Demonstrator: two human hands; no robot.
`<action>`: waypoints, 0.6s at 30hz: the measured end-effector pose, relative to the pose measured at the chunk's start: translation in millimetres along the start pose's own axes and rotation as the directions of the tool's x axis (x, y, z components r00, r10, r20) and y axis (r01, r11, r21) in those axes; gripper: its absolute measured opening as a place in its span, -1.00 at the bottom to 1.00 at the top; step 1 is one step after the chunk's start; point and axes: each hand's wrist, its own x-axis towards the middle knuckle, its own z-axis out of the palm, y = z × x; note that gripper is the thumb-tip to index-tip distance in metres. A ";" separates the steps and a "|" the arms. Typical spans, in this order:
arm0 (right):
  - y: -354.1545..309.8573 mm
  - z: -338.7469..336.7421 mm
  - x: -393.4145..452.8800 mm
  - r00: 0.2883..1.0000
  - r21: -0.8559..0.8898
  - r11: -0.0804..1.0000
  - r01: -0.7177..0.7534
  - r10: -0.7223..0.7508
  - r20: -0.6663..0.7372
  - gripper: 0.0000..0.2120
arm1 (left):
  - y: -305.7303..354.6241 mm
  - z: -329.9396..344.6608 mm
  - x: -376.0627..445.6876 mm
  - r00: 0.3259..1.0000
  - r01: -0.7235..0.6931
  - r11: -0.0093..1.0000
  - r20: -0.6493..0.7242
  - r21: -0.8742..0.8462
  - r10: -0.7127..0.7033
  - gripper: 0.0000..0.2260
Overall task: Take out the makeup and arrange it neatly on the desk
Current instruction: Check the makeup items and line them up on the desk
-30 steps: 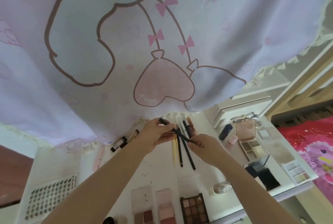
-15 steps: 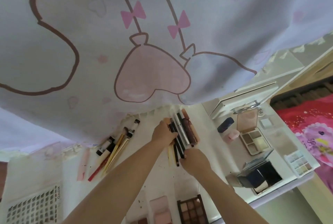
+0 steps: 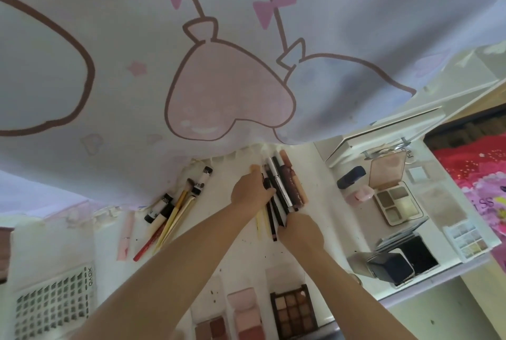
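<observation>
Left hand (image 3: 250, 193) is down on the white desk (image 3: 235, 254), fingers (image 3: 267, 191) lying against the left side of a row of slim dark makeup pencils and pens (image 3: 276, 197); whether they curl round one I cannot tell. Right hand (image 3: 299, 230) meets the same row at its near end, fingers tucked in at the pencil tips, the grip itself hidden. The row lies lengthwise near the middle of the far edge, with brown and peach lipstick tubes (image 3: 293, 180) packed tight on its right side and a pale yellow pencil (image 3: 258, 220) just to its left.

Out toward the left edge, a fan of gold-handled brushes, a red pencil and black-and-white tubes (image 3: 175, 205), then a pink tube (image 3: 126, 233) and a grid sheet of dark false nails (image 3: 54, 309) at the near left corner. Along the near edge, two pink blush palettes (image 3: 245, 315) and a dark brown eyeshadow palette (image 3: 293, 311). Toward the right edge, a navy oval case (image 3: 351, 177), a small pink pot (image 3: 361, 195), an open beige quad palette (image 3: 397, 200), a glossy black compact (image 3: 394, 268) and a pale pastel palette (image 3: 468, 238).

A pale lilac curtain with pink heart balloons (image 3: 230, 98) overhangs the far edge, hiding whatever is behind. Red patterned bedding (image 3: 476, 178) shows beyond the right edge.
</observation>
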 end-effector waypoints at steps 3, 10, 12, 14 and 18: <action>-4.0 -1.8 -3.7 0.996 -0.029 0.998 0.058 -0.060 -0.064 -0.73 | -23.8 -12.1 -8.8 0.995 0.017 0.996 -0.095 0.086 -0.009 -0.75; -18.2 -7.4 -9.1 0.981 -0.077 0.979 0.187 -0.191 -0.039 -0.78 | -87.8 -38.4 -14.8 0.961 0.205 0.883 -0.257 0.422 -0.101 -0.65; -20.2 -9.5 -11.4 0.975 -0.092 0.972 0.215 -0.219 -0.033 -0.76 | -94.5 -41.8 -13.3 0.962 0.234 0.829 -0.246 0.509 -0.121 -0.67; -19.8 -11.8 -13.2 0.973 -0.096 0.969 0.228 -0.231 -0.022 -0.76 | -97.0 -42.1 -11.1 0.963 0.243 0.812 -0.236 0.531 -0.133 -0.68; -16.0 -20.7 -14.8 0.969 -0.046 0.970 0.240 -0.243 -0.052 -0.77 | -88.3 -39.3 -9.9 0.974 0.177 0.839 -0.216 0.515 -0.073 -0.68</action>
